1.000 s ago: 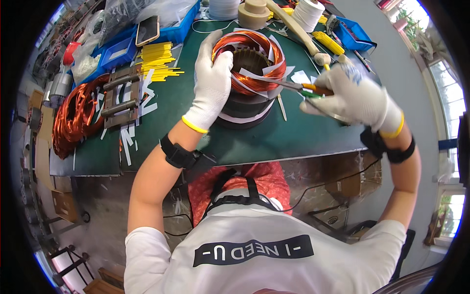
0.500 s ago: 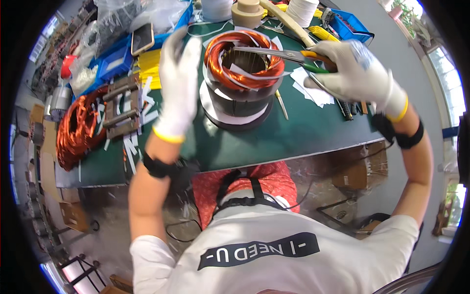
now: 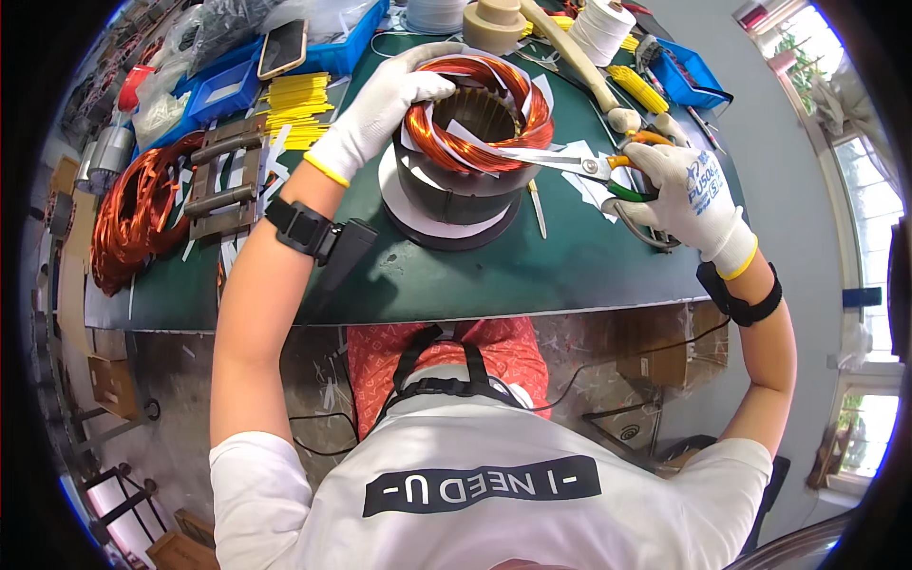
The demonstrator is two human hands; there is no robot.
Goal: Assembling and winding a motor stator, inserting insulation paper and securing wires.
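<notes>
A stator (image 3: 456, 195) stands upright on the green table, a thick ring of copper winding (image 3: 451, 150) around its top opening. White insulation paper strips (image 3: 543, 92) stick out between the wires. My left hand (image 3: 375, 109), in a white glove, grips the winding's far left side, thumb at the inner edge and fingers behind. In my gloved right hand (image 3: 698, 195) is a pair of scissors (image 3: 591, 167) with orange and green handles. Their blades point left, with the tips against the winding's front right edge. The fingers inside the handles are partly hidden.
Copper coils (image 3: 142, 218) and a metal frame (image 3: 228, 176) lie left. Behind are yellow strips (image 3: 299, 109), a phone (image 3: 283, 47) and blue bins (image 3: 223, 90). A mallet (image 3: 579, 62), white thread spool (image 3: 603, 28) and blue tray (image 3: 684, 74) sit back right; a thin knife-like tool (image 3: 538, 209) lies beside the stator.
My left hand has gone from beside the stator onto the winding's far left rim. The scissors have moved from over the opening to the front right edge, my right hand lower.
</notes>
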